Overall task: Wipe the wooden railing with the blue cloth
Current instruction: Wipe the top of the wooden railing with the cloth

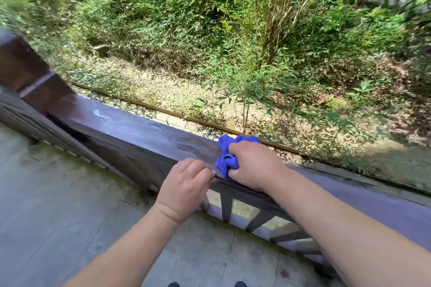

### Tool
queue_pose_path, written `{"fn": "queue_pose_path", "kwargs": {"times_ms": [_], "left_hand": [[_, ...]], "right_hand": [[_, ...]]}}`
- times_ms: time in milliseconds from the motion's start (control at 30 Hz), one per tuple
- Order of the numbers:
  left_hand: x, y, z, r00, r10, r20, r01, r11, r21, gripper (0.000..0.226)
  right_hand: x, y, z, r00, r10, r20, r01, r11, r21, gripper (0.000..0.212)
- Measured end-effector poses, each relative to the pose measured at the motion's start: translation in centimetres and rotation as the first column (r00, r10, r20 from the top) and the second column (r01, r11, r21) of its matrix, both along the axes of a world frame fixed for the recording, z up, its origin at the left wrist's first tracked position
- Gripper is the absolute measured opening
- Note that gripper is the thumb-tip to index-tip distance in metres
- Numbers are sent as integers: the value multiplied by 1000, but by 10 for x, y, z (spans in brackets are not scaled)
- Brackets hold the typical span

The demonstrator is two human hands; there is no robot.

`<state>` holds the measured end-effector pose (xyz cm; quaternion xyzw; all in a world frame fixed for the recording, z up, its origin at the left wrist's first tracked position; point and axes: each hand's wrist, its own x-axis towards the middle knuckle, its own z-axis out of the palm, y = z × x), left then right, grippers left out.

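A dark wooden railing [130, 128] runs from the upper left to the lower right, its flat top glistening wet. My right hand [254, 165] presses a bunched blue cloth [227, 154] onto the top of the rail, fingers closed around it. Part of the cloth sticks out beyond my knuckles toward the far edge. Just to the left, my left hand [186, 186] rests with curled fingers on the rail's near edge, holding nothing else.
A thick square post [28, 70] rises at the left end of the rail. Slanted balusters [227, 207] stand under it. Grey paved floor [58, 205] lies on my side. Beyond the rail the ground drops to dense green bushes [233, 30].
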<state>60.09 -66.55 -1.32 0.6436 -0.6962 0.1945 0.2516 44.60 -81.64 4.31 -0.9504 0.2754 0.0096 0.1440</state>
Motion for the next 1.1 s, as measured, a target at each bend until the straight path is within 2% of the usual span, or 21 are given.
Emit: {"fn": "queue_pose_path", "kwargs": {"times_ms": [100, 233, 500, 633, 733, 867, 967, 1100], "left_hand": [[21, 5, -3, 999, -32, 7, 32, 999, 1, 24], [54, 10, -4, 998, -59, 13, 60, 998, -7, 24], [91, 16, -1, 991, -114, 70, 117, 993, -35, 22], [99, 18, -1, 990, -131, 41, 132, 991, -24, 26], [109, 21, 0, 992, -125, 3, 125, 991, -38, 23], [127, 25, -1, 992, -124, -13, 124, 992, -36, 21], [142, 27, -3, 993, -118, -8, 117, 993, -17, 18], [154, 30, -4, 994, -104, -26, 104, 995, -10, 19]], "right_hand": [[14, 11, -1, 999, 30, -37, -30, 1000, 9, 19], [29, 19, 1, 996, -91, -23, 91, 996, 0, 21], [61, 37, 0, 982, -189, -14, 189, 982, 16, 20], [74, 42, 3, 980, -187, -63, 190, 981, 47, 21], [83, 47, 2, 970, -239, -33, 240, 971, 19, 23], [91, 50, 3, 978, -194, -82, 199, 979, 54, 25], [104, 52, 3, 971, -237, -29, 238, 971, 18, 23], [115, 58, 1, 985, -166, -51, 168, 985, 41, 25]]}}
